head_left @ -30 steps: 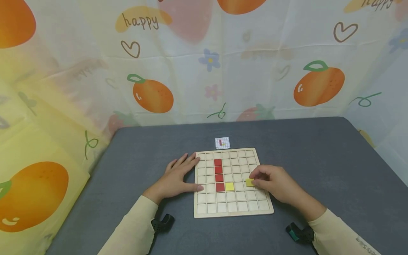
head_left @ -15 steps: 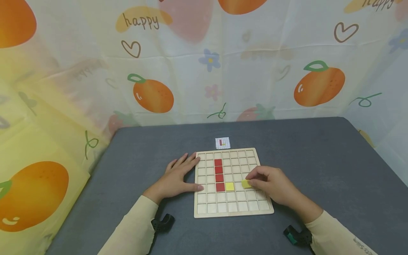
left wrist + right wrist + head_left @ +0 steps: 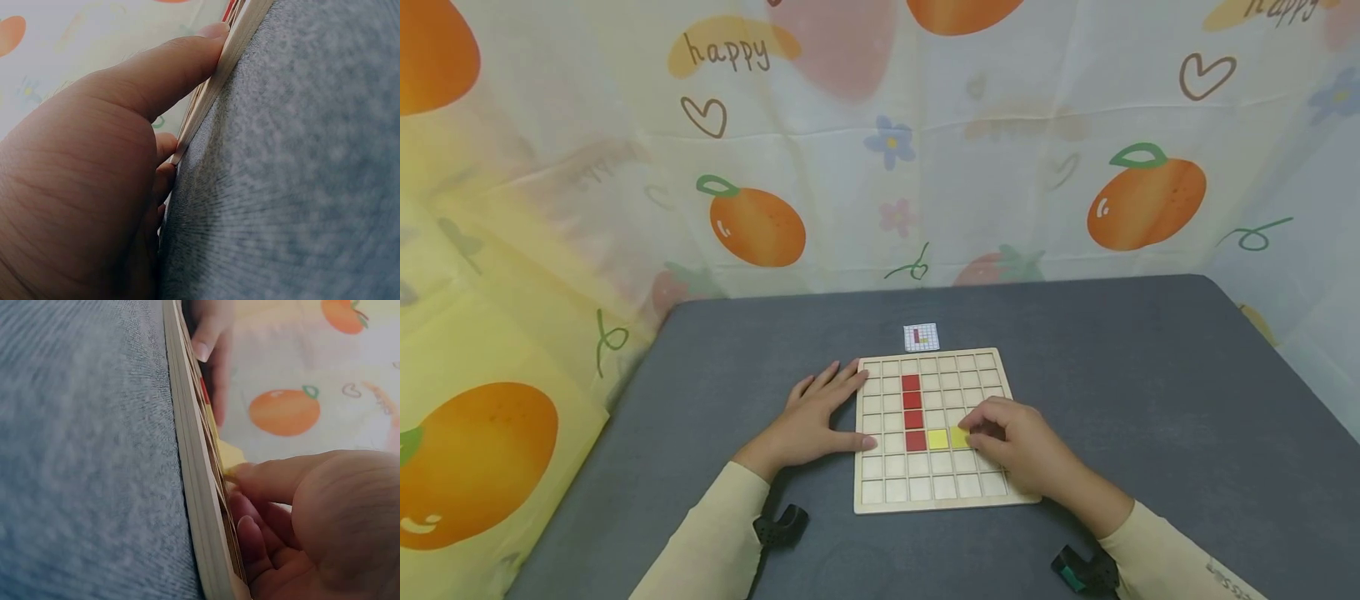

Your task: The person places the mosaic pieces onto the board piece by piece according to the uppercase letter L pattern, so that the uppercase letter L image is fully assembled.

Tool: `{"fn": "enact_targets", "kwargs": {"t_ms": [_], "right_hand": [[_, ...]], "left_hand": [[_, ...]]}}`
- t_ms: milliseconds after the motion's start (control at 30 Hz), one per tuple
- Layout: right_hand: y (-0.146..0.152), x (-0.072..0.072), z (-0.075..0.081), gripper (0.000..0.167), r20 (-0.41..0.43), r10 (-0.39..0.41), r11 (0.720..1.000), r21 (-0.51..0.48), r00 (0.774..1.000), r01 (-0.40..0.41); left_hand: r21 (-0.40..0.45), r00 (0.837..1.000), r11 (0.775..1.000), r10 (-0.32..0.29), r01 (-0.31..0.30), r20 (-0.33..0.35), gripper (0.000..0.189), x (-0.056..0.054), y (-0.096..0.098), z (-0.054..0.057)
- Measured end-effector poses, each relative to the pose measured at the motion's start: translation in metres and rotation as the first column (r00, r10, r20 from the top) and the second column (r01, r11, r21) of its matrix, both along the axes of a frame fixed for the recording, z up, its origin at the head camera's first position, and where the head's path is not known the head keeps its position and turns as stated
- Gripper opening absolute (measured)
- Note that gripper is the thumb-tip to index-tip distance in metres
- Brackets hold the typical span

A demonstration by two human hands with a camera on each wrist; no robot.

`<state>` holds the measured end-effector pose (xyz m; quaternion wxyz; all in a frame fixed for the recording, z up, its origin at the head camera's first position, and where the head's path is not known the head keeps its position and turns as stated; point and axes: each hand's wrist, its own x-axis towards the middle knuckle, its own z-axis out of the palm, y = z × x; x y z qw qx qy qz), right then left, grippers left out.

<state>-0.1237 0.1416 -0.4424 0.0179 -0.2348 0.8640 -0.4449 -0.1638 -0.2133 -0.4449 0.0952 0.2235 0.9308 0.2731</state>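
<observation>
A wooden grid board [image 3: 943,504] lies on the table, with several red tiles [image 3: 912,400] in one column. One yellow tile [image 3: 937,439] sits right of the lowest red one. My right hand [image 3: 1022,446] pinches a second yellow tile [image 3: 958,437] by its right side, between thumb and fingers, over the neighbouring cell. In the right wrist view this tile [image 3: 231,455] looks tilted, its near edge at the fingertips. My left hand [image 3: 808,425] rests along the board's left edge with fingers spread, its thumb [image 3: 187,59] on the rim.
A small printed card [image 3: 921,337] with a grid pattern in red and yellow lies just behind the board. The dark grey table [image 3: 760,333] extends around the board. A fruit-printed cloth [image 3: 850,208] hangs behind the table. Each wrist wears a black strap mount [image 3: 782,527].
My right hand has moved left across the board, carrying the yellow tile from the right-hand columns to beside the first yellow tile. The left hand has stayed put.
</observation>
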Motion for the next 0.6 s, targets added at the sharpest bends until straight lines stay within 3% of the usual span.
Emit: {"fn": "enact_targets", "kwargs": {"t_ms": [367,600], "right_hand": [[0.005,-0.002,-0.003,0.016,-0.033,0.087,0.996,-0.006,0.996,-0.088],[0.012,-0.005,0.002,0.019,-0.040,0.055,0.998,-0.004,0.998,-0.055]], "left_hand": [[0.002,1.000,1.000,-0.001,0.001,-0.002,0.110,-0.001,0.000,-0.001],[-0.006,1.000,1.000,-0.006,0.006,0.002,0.110,-0.002,0.002,0.000]]}}
